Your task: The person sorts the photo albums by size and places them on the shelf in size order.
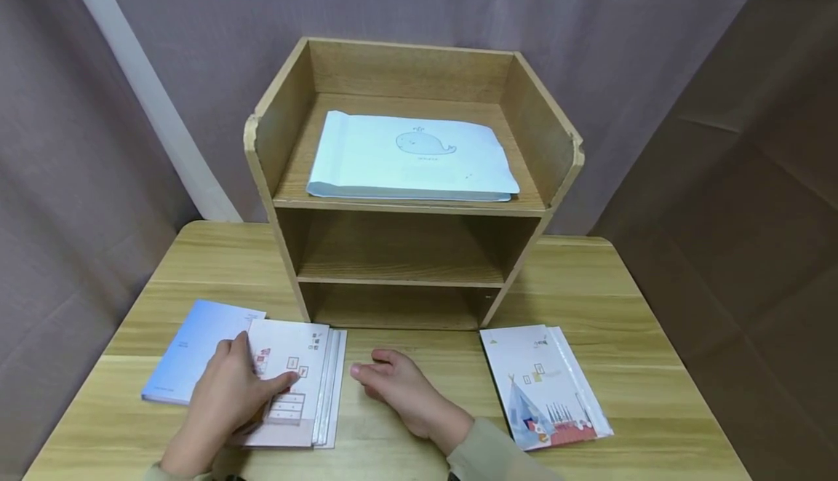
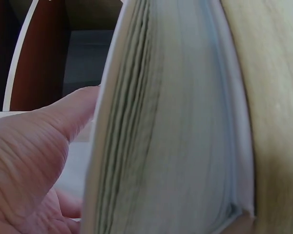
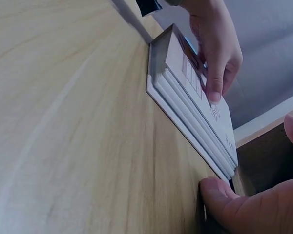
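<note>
A white notebook [image 1: 284, 379] with a printed drawer chest lies on the table at the left, its layered edge facing right. My left hand [image 1: 229, 386] grips it at the left side, thumb on the top cover. In the left wrist view, its page edges [image 2: 171, 122] fill the middle and the thumb [image 2: 78, 109] reaches the cover. My right hand [image 1: 406, 390] is just right of that notebook, fingers loosely bent and holding nothing. In the right wrist view, the right thumb [image 3: 217, 192] is near the notebook's corner. Partly under the white notebook is a blue book [image 1: 190, 354].
A wooden shelf unit [image 1: 399, 284] stands at the back of the table [image 1: 419, 459]. On its top level lies a pale blue book [image 1: 366, 157] with a whale drawing. Another white notebook [image 1: 537, 364], with a tent picture, lies at the right. Grey curtains [image 1: 419, 1] hang behind.
</note>
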A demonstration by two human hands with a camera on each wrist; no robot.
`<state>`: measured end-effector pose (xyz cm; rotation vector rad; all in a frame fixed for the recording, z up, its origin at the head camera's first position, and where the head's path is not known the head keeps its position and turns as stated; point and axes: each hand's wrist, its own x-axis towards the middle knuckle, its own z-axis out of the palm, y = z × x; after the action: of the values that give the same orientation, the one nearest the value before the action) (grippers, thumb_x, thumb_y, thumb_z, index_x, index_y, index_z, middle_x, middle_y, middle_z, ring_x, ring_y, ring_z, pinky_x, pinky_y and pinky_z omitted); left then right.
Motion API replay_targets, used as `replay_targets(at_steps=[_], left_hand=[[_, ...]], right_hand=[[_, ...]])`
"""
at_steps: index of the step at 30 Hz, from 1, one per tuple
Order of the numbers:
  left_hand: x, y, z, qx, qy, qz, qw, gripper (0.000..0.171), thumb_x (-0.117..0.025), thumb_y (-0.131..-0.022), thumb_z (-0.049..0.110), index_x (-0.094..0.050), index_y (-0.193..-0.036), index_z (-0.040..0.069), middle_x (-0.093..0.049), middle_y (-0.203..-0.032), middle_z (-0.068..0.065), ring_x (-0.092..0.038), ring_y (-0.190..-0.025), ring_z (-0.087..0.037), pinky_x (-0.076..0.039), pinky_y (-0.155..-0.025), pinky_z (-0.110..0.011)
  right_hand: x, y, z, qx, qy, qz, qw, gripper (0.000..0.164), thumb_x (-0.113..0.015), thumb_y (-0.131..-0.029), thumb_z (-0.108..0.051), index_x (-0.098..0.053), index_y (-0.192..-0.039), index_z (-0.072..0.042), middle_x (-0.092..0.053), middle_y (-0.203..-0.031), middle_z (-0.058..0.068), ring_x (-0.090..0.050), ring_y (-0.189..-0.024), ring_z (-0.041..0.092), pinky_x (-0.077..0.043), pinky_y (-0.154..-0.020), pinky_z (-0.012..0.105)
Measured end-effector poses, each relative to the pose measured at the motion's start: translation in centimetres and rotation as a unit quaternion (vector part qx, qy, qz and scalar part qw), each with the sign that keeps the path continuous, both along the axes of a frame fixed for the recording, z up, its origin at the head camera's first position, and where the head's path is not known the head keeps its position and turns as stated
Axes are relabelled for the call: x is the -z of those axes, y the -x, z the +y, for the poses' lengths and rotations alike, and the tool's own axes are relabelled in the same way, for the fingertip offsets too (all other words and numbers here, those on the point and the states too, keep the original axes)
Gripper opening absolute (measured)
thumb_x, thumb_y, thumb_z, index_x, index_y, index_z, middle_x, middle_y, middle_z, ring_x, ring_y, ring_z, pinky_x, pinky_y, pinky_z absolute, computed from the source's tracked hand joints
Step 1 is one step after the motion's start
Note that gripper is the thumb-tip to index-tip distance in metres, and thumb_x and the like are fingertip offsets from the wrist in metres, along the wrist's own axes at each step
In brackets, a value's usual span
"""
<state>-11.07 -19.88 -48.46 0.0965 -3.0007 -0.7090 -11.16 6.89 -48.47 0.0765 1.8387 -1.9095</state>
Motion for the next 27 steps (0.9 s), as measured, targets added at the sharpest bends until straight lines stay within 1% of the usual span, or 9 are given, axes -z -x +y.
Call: replay_targets(at_steps=[4, 8, 11, 15, 17, 21, 23, 27], left_hand=[[-0.1, 0.1, 0.0, 0.006, -0.003, -0.006, 1.0, 0.114, -0.078, -0.059, 0.071, -0.043, -0.122, -0.016, -0.05, -0.096, -0.027, -0.052, -0.073, -0.031, -0.047, -0.064, -0.051], [-0.2, 0.1, 0.0, 0.015, -0.022, -0.018, 0.9995, 0.112, -0.08, -0.062, 0.065, -0.041, -0.128, -0.016, -0.05, -0.102, -0.029, -0.055, -0.078, -0.034, -0.048, -0.07, -0.053], [-0.3, 0.0, 0.3, 0.028, -0.057, -0.032, 0.9974, 0.109, -0.082, -0.066, 0.058, -0.037, -0.134, -0.015, -0.051, -0.111, -0.031, -0.057, -0.092, -0.04, -0.048, -0.081, -0.056], [-0.4, -0.3, 0.6, 0.041, -0.1, -0.064, 0.9921, 0.113, -0.081, -0.068, 0.057, -0.029, -0.139, -0.014, -0.051, -0.122, -0.032, -0.053, -0.11, -0.046, -0.042, -0.094, -0.06], [-0.4, -0.4, 0.7, 0.044, -0.106, -0.071, 0.9908, 0.114, -0.081, -0.069, 0.058, -0.027, -0.14, -0.013, -0.053, -0.122, -0.032, -0.052, -0.113, -0.046, -0.041, -0.095, -0.06], [-0.4, -0.4, 0.9, 0.05, -0.122, -0.065, 0.9891, 0.111, -0.082, -0.07, 0.053, -0.028, -0.141, -0.012, -0.055, -0.12, -0.03, -0.053, -0.111, -0.043, -0.04, -0.097, -0.059], [-0.3, -0.4, 1.0, 0.054, -0.127, -0.063, 0.9884, 0.111, -0.082, -0.071, 0.052, -0.028, -0.142, -0.012, -0.055, -0.121, -0.031, -0.052, -0.113, -0.043, -0.04, -0.098, -0.059], [-0.3, -0.5, 1.2, 0.056, -0.129, -0.072, 0.9875, 0.11, -0.081, -0.072, 0.052, -0.026, -0.143, -0.012, -0.052, -0.125, -0.033, -0.05, -0.117, -0.046, -0.039, -0.098, -0.059]], right_hand=[[0.1, 0.3, -0.1, -0.004, 0.008, -0.006, 1.0, 0.085, -0.074, -0.086, -0.032, -0.03, -0.139, 0.018, -0.056, -0.119, 0.019, -0.059, -0.111, 0.026, -0.049, -0.095, 0.037], [0.3, 0.3, -0.1, -0.001, 0.019, -0.007, 1.0, 0.085, -0.074, -0.087, -0.029, -0.028, -0.137, 0.021, -0.054, -0.122, 0.023, -0.057, -0.113, 0.03, -0.048, -0.096, 0.038], [0.3, 0.3, -0.2, 0.002, 0.022, -0.007, 1.0, 0.085, -0.074, -0.087, -0.029, -0.028, -0.137, 0.022, -0.054, -0.123, 0.024, -0.057, -0.112, 0.03, -0.048, -0.096, 0.039], [0.2, 0.3, -0.1, 0.006, 0.028, -0.014, 0.999, 0.083, -0.074, -0.088, -0.027, -0.028, -0.137, 0.022, -0.054, -0.123, 0.025, -0.058, -0.111, 0.029, -0.048, -0.096, 0.039], [0.1, 0.3, 0.0, 0.008, 0.035, -0.017, 0.999, 0.082, -0.073, -0.088, -0.025, -0.027, -0.137, 0.022, -0.052, -0.125, 0.026, -0.057, -0.113, 0.03, -0.047, -0.097, 0.04], [0.0, 0.3, 0.2, 0.01, 0.044, -0.022, 0.999, 0.081, -0.072, -0.089, -0.022, -0.026, -0.137, 0.023, -0.05, -0.128, 0.028, -0.056, -0.114, 0.031, -0.046, -0.098, 0.041], [0.0, 0.4, 0.4, 0.009, 0.048, -0.023, 0.999, 0.081, -0.072, -0.089, -0.023, -0.026, -0.138, 0.023, -0.05, -0.128, 0.028, -0.056, -0.114, 0.031, -0.046, -0.099, 0.041], [-0.1, 0.7, 1.0, 0.007, 0.047, -0.03, 0.998, 0.083, -0.072, -0.089, -0.026, -0.026, -0.138, 0.022, -0.052, -0.126, 0.024, -0.057, -0.111, 0.028, -0.047, -0.098, 0.039]])
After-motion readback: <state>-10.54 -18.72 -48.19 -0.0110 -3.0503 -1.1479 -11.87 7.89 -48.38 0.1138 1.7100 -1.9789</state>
